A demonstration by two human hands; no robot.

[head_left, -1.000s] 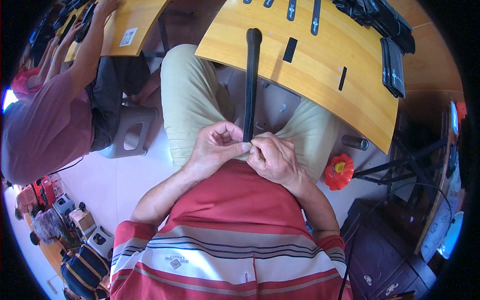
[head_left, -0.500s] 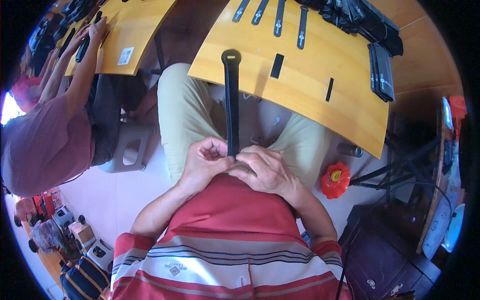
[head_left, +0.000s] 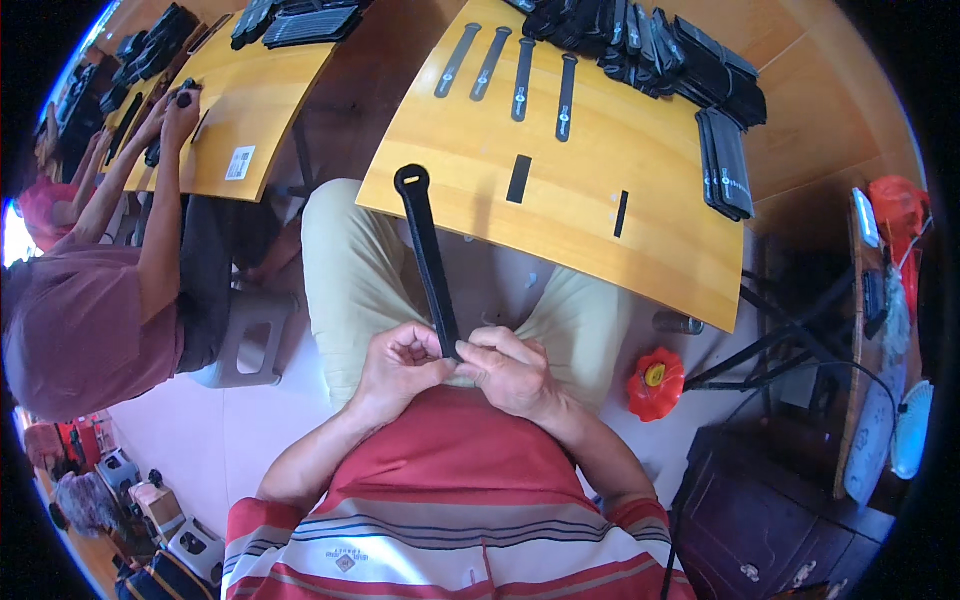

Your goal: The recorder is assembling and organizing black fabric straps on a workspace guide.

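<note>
A long black strap with a rounded, slotted tip stands out from my hands, leaning slightly left over my lap. My left hand pinches its lower end between thumb and fingers. Close against it, my right hand pinches the same end, and the fingertips of both hands nearly meet there. The very end of the strap is hidden by my fingers. Beyond, several similar straps, one a dark strap, lie in a row on the yellow wooden table.
Bundles of black straps and a stack of grey-black straps rest along the table's right side. Two black strips, one a wider strip, lie nearer me. A red flower-shaped dish is at lower right. A co-worker handles dark items at left.
My view has tilted, so the table and hands appear lower. The strap now leans more to the left, still pinched in both hands. The co-worker's hands have shifted.
</note>
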